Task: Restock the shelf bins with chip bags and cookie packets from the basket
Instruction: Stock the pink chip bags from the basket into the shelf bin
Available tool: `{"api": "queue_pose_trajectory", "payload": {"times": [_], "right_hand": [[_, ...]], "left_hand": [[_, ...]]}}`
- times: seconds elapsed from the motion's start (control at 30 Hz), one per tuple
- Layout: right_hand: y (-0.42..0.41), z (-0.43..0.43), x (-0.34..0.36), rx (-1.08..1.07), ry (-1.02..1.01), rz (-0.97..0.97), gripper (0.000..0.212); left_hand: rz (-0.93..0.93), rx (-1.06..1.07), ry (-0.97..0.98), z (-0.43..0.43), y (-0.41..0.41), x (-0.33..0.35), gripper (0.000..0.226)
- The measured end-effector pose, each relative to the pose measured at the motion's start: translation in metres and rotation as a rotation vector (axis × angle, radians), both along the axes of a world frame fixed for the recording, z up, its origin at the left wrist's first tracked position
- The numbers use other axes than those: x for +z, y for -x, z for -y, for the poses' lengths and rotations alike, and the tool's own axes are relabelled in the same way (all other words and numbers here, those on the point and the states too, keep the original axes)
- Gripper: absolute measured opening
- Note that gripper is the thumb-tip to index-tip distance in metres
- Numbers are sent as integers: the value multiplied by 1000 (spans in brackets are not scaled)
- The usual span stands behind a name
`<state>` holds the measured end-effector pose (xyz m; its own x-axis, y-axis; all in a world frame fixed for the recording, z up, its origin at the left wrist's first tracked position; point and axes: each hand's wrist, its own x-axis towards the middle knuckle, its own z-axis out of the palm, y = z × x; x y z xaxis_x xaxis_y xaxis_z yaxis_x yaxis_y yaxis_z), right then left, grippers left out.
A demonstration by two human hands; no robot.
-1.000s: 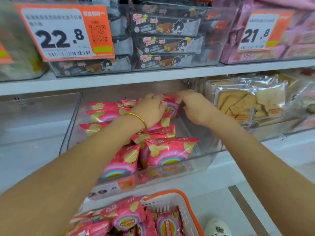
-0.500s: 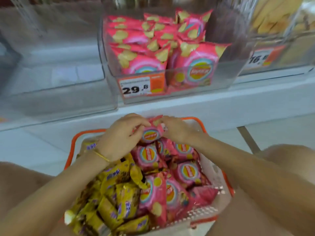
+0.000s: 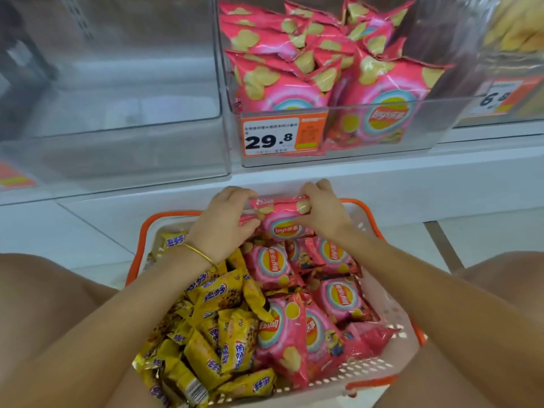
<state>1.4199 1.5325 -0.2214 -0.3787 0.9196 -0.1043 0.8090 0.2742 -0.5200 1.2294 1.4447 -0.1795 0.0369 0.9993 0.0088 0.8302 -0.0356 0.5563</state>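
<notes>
A white basket with an orange rim (image 3: 406, 316) sits between my knees. Its right half is filled with pink chip bags (image 3: 338, 295), its left half with yellow cookie packets (image 3: 217, 328). At the basket's far end both hands grip one pink chip bag (image 3: 284, 223), lifted slightly above the pile. My left hand (image 3: 226, 222), with a gold bracelet at the wrist, pinches the bag's left end. My right hand (image 3: 321, 213) pinches its right end. Above, a clear shelf bin (image 3: 382, 154) with a 29.8 price tag holds several pink chip bags.
An empty clear bin (image 3: 117, 148) stands left of the chip bin on the white shelf (image 3: 412, 184). Another bin with pale packets and an orange tag (image 3: 506, 95) is at the right. My knees flank the basket on the white floor.
My hands left the chip bin on the shelf and came down to the basket. They have taken hold of one pink chip bag and raised it a little.
</notes>
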Motion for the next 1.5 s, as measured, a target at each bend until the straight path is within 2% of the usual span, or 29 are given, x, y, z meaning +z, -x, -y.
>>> {"api": "queue_pose_trajectory", "payload": {"times": [0.1, 0.17, 0.23, 0.37, 0.5, 0.53, 0.6, 0.67, 0.73, 0.83, 0.97, 1.07, 1.2, 1.3, 1.5], "right_hand": [[-25, 6, 43, 52, -6, -14, 47], [-46, 14, 72, 58, 47, -75, 43], [-68, 22, 103, 74, 142, -121, 43], [-101, 25, 173, 223, 187, -30, 68], [-124, 14, 242, 233, 40, -78, 37], [-133, 7, 254, 188, 32, -128, 33], [-155, -8, 270, 22, 34, -305, 30], [-171, -25, 276, -168, -83, -471, 31], [-174, -40, 276, -308, -276, -491, 43], [-161, -62, 264, -351, -478, -388, 53], [-131, -86, 246, -319, -556, -192, 52], [-114, -104, 236, -342, -590, 106, 54], [-92, -133, 224, -291, -676, 278, 48], [-80, -156, 223, -234, -624, 375, 48], [-65, -195, 234, -92, -329, 454, 50]], "left_hand": [[97, 1, 42, 2, -20, 10, 85], [269, -5, 56, 3, -40, 26, 94], [371, -47, 11, -1, -60, 46, 90], [311, -194, -139, -20, -100, 107, 83], [310, -354, -249, -54, -132, 173, 82], [342, -359, -249, -65, -136, 185, 74], [390, -265, -310, -90, -140, 204, 45], [250, -116, -409, -118, -136, 212, 29], [21, -58, -401, -150, -134, 210, 28], [-244, -78, -242, -197, -136, 193, 31], [-505, -35, -7, -233, -139, 169, 60], [-560, 14, 169, -236, -136, 157, 68], [-580, 36, 214, -234, -136, 157, 70], [-596, 48, 243, -234, -136, 157, 72], [-613, 55, 274, -236, -133, 155, 74]]}}
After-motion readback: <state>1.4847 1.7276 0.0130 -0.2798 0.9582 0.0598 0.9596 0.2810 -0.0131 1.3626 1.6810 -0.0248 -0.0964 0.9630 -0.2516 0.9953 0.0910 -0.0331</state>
